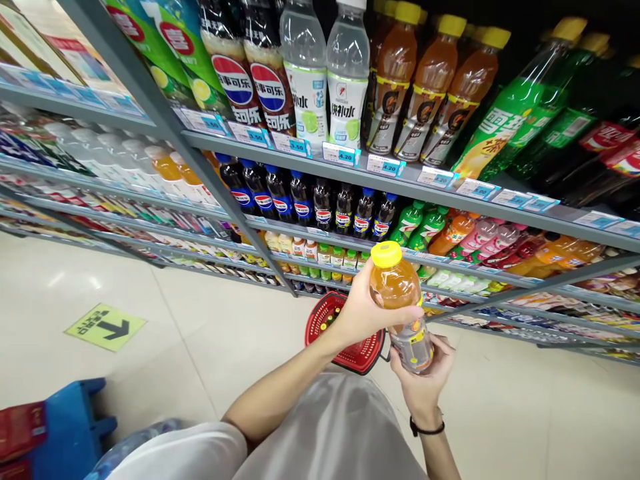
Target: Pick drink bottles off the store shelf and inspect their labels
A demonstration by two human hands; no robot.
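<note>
A drink bottle point(410, 340) with a yellow cap, amber liquid and a grey label is held in front of me, tilted a little. My left hand point(367, 307) wraps round its upper part, thumb and fingers closed on it. Round the lower end curl the fingers of my right hand point(425, 380), which has a dark band at the wrist. Below and behind my hands, a red shopping basket point(313, 327) with several small yellow-topped items point(330, 319) inside is on the floor. My left forearm hides part of it.
Grey shelves point(300, 157) of drinks run across the view. On the top shelf, yellow-capped amber bottles point(430, 87) stand beside clear bottles point(345, 87) and green soda bottles point(525, 120). A yellow floor sign point(105, 327) lies left. Lower left is a blue stool-like object point(70, 427).
</note>
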